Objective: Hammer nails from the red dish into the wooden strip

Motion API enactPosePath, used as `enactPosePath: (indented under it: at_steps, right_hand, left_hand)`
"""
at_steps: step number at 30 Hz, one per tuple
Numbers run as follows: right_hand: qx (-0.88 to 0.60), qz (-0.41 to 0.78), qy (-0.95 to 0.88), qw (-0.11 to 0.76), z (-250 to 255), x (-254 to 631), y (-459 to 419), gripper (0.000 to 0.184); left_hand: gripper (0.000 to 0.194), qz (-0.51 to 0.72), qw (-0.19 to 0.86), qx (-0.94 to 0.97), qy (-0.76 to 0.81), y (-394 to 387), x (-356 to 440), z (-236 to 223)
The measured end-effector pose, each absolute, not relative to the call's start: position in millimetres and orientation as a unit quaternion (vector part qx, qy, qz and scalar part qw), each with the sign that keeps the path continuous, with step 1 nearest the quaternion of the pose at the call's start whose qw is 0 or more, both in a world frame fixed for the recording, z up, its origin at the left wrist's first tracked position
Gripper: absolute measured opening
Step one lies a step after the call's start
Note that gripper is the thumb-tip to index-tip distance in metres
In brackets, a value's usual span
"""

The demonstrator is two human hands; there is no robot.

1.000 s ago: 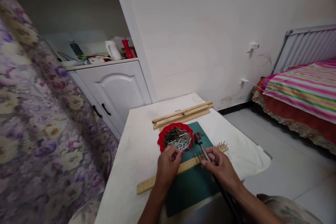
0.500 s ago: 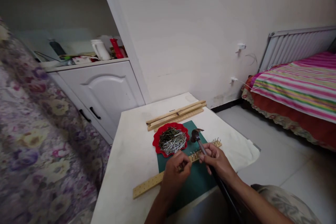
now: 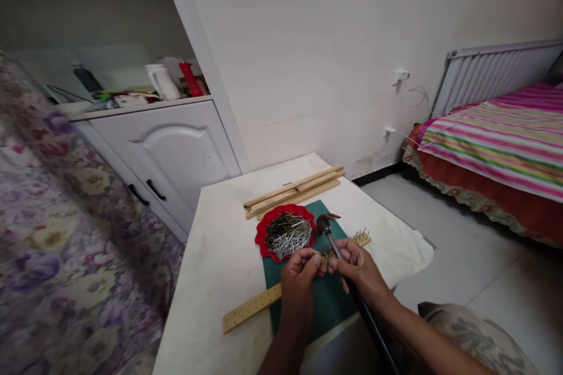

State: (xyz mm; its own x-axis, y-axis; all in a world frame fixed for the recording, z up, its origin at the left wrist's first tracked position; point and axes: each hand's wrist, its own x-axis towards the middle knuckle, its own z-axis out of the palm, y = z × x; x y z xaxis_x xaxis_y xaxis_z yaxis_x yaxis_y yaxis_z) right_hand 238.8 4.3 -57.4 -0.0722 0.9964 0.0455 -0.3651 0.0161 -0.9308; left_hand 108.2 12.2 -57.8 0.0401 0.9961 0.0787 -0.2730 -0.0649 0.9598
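Note:
My right hand (image 3: 360, 269) is closed around a hammer (image 3: 335, 246), its dark head up and its black handle running down toward me. My left hand (image 3: 299, 275) is closed, thumb and fingertips pinching a thin nail (image 3: 324, 258); whether it holds more than one is hidden. The fingertips of both hands nearly meet above a wooden strip (image 3: 250, 309) with rows of small holes. Several nails (image 3: 361, 235) stand upright in the strip's far right end. My hands cover its middle. Just beyond my left hand, a red scalloped dish (image 3: 260, 239) holds a heap of loose nails (image 3: 290, 237).
Beneath the strip lies a green mat (image 3: 334, 310) on a white-covered table (image 3: 211, 246). More wooden strips (image 3: 294, 190) lie behind the dish. A white cabinet (image 3: 171, 152) and floral curtain (image 3: 39, 246) stand left; a bed (image 3: 492, 135) is at the right.
My left hand has turned and moved slightly right and up, bringing its fingertips to my right hand's. A nail now shows between them. The hammer has shifted slightly left.

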Motion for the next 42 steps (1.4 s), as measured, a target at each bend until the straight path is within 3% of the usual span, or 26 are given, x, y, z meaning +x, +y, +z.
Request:
enactPosePath:
  at_steps: [8, 12, 26, 35, 42]
  right_hand:
    - [-0.436, 0.533, -0.452, 0.567, -53.1, 247.3, 3.3, 0.025]
    - [-0.434, 0.534, -0.458, 0.563, -55.0, 248.5, 3.9, 0.024]
    - [-0.430, 0.556, -0.458, 0.544, -51.8, 248.6, 0.8, 0.024]
    - [-0.421, 0.599, -0.504, 0.458, -44.1, 250.6, -19.9, 0.016]
    - [-0.436, 0.575, -0.533, 0.442, -46.6, 249.5, -27.1, 0.007]
  left_hand:
    - [0.017, 0.475, 0.297, 0.646, 0.518, 26.8, 79.5, -75.2]
    - [0.018, 0.437, 0.237, 0.691, 0.525, 27.3, 82.9, -82.3]
    - [0.015, 0.409, 0.223, 0.709, 0.529, 30.8, 88.9, -88.9]
    - [0.015, 0.400, 0.221, 0.705, 0.542, 31.8, 89.9, -97.7]
    - [0.016, 0.394, 0.219, 0.705, 0.548, 32.3, 89.0, -100.7]
